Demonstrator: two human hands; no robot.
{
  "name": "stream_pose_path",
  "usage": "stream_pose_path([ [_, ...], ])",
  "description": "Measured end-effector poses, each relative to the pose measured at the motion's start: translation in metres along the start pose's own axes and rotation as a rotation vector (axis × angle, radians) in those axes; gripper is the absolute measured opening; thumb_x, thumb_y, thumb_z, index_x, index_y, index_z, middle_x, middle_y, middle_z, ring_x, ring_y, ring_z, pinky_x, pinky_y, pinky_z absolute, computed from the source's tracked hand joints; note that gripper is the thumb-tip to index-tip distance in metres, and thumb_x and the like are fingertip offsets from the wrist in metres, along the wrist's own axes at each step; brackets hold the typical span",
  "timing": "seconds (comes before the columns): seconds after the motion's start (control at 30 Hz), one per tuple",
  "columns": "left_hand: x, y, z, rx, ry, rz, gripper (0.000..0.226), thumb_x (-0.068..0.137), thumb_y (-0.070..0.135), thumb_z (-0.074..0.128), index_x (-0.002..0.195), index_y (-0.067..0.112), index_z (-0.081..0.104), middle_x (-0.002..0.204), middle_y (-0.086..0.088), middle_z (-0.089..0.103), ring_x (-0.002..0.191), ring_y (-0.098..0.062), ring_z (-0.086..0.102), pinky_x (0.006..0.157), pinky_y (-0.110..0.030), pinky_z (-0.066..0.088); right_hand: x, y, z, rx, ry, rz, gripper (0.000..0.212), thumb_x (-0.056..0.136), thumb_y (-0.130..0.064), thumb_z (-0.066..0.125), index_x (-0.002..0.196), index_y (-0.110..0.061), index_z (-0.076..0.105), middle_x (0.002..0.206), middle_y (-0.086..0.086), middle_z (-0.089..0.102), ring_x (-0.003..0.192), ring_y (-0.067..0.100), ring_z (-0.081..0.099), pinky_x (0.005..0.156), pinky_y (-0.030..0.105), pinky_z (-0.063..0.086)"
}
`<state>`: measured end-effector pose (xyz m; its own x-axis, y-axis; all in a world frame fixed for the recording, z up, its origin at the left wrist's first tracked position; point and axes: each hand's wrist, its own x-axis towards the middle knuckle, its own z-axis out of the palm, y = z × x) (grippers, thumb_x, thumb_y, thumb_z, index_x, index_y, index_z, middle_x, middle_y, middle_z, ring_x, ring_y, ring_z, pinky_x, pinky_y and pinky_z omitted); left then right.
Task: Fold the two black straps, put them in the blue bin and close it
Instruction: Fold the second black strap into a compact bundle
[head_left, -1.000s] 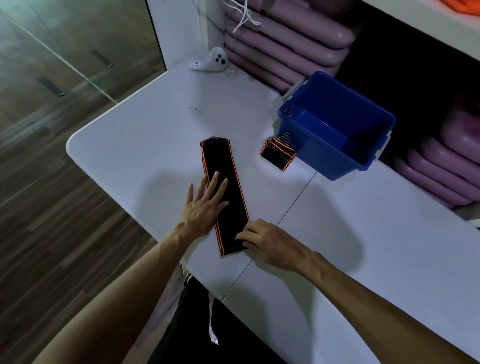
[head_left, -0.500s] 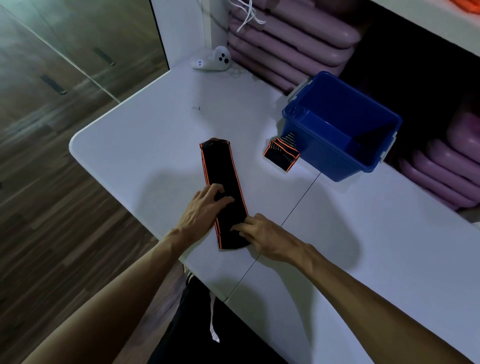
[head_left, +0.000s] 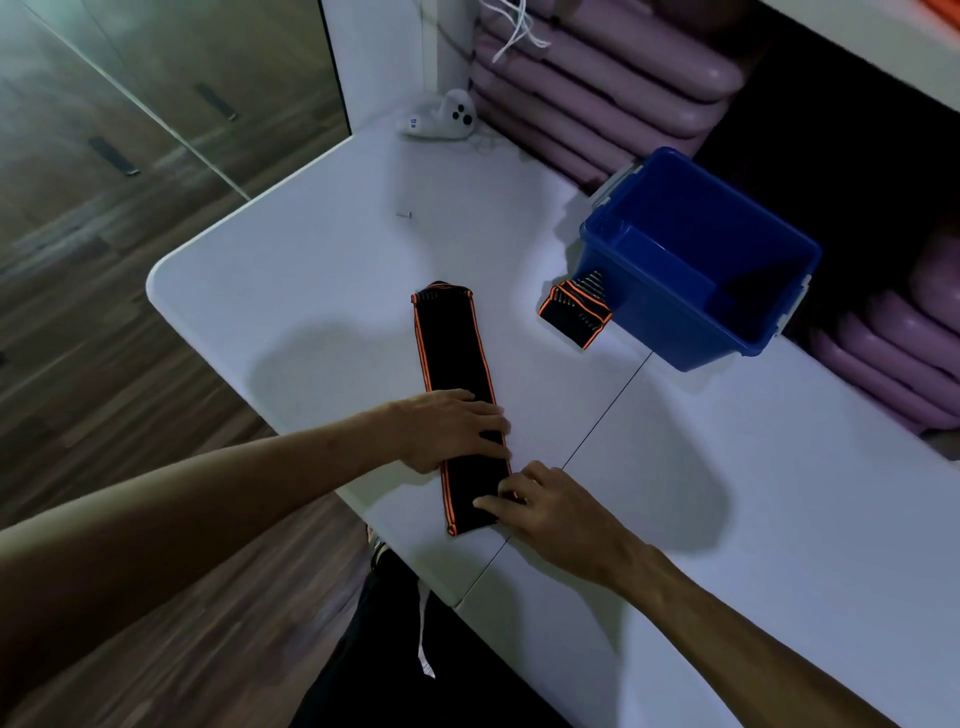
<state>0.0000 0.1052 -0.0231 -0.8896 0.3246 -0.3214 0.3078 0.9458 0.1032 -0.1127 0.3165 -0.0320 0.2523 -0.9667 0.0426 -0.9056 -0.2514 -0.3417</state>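
Now: two straps (head_left: 453, 358) | one bin (head_left: 670, 322) | two hands (head_left: 452, 428)

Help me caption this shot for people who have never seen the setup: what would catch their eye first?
Two bare hands work a long black strap with orange edges near the front edge of the white table: the left hand presses flat across it, and the right hand fingers its near end. Farther right, an open blue bin stands with a smaller folded strap lying against its near wall.
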Motion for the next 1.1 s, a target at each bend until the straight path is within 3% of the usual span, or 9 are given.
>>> stream_pose_path([
  [0.1,-0.003,-0.005,0.0,-0.014,0.034,0.007,0.07,0.078,0.02,0.066,0.14,0.033,0.035,0.141,-0.001,0.04,0.134,-0.022,0.037,0.102,-0.039,0.041,-0.002,0.0,0.0,0.003,0.014,0.013,0.032,0.093,-0.02,0.059,0.125,-0.021,0.061,0.102,0.004,0.065,0.085,0.022,0.056,0.062,0.036,0.05],
  [0.27,-0.008,-0.001,-0.002,0.079,-0.016,0.057,0.075,0.085,0.026,0.064,0.146,0.038,0.022,0.155,-0.002,0.024,0.145,-0.025,0.016,0.109,-0.041,0.033,-0.003,-0.001,0.003,-0.017,0.024,-0.015,0.036,0.092,-0.017,0.06,0.128,-0.021,0.059,0.104,0.003,0.065,0.09,0.022,0.057,0.064,0.034,0.05],
  [0.4,-0.006,-0.004,-0.002,0.103,-0.043,0.077,0.065,0.091,0.019,0.057,0.146,0.036,0.027,0.155,-0.003,0.025,0.145,-0.025,0.018,0.11,-0.042,0.033,-0.003,-0.002,0.001,-0.037,0.026,-0.03,0.037,0.087,-0.018,0.068,0.124,-0.02,0.061,0.106,0.003,0.065,0.093,0.022,0.058,0.067,0.033,0.051],
  [0.57,-0.003,-0.014,-0.004,0.072,0.041,0.033,0.054,0.094,0.013,0.05,0.142,0.033,0.035,0.153,-0.003,0.031,0.142,-0.024,0.026,0.106,-0.04,0.038,0.002,0.004,-0.001,-0.059,0.03,0.017,0.043,0.083,-0.005,0.067,0.123,-0.018,0.062,0.109,0.003,0.064,0.095,0.022,0.058,0.067,0.033,0.05],
  [0.7,-0.009,-0.004,-0.002,0.064,0.141,0.024,0.058,0.089,0.014,0.057,0.14,0.029,0.036,0.154,-0.004,0.029,0.142,-0.026,0.027,0.104,-0.041,0.041,0.006,0.007,-0.004,-0.051,0.026,0.038,0.041,0.085,-0.005,0.065,0.123,-0.02,0.062,0.108,0.004,0.064,0.096,0.022,0.058,0.068,0.033,0.048],
  [0.83,-0.02,0.016,0.012,-0.019,0.248,0.03,0.044,0.089,0.019,0.056,0.132,0.026,0.05,0.146,-0.003,0.045,0.136,-0.025,0.039,0.1,-0.04,0.047,0.007,0.002,-0.001,-0.003,0.028,0.048,0.041,0.087,-0.007,0.066,0.125,-0.02,0.063,0.11,0.005,0.065,0.098,0.023,0.057,0.07,0.034,0.048],
  [1.0,-0.046,0.031,0.04,-0.275,0.436,-0.213,0.027,0.093,0.026,0.045,0.107,0.021,0.067,0.127,-0.004,0.059,0.118,-0.02,0.055,0.078,-0.034,0.058,0.011,0.004,0.002,0.139,0.047,0.146,0.049,0.084,0.007,0.061,0.127,-0.016,0.061,0.112,0.004,0.063,0.1,0.023,0.055,0.076,0.038,0.052],
  [1.1,-0.059,0.056,0.051,-0.548,0.527,-0.346,0.028,0.091,0.032,0.056,0.117,0.022,0.063,0.136,-0.001,0.054,0.128,-0.013,0.048,0.101,-0.028,0.046,0.021,0.009,-0.002,0.223,0.017,0.188,0.046,0.09,0.005,0.056,0.131,-0.014,0.059,0.106,0.004,0.062,0.093,0.022,0.052,0.077,0.036,0.051],
])
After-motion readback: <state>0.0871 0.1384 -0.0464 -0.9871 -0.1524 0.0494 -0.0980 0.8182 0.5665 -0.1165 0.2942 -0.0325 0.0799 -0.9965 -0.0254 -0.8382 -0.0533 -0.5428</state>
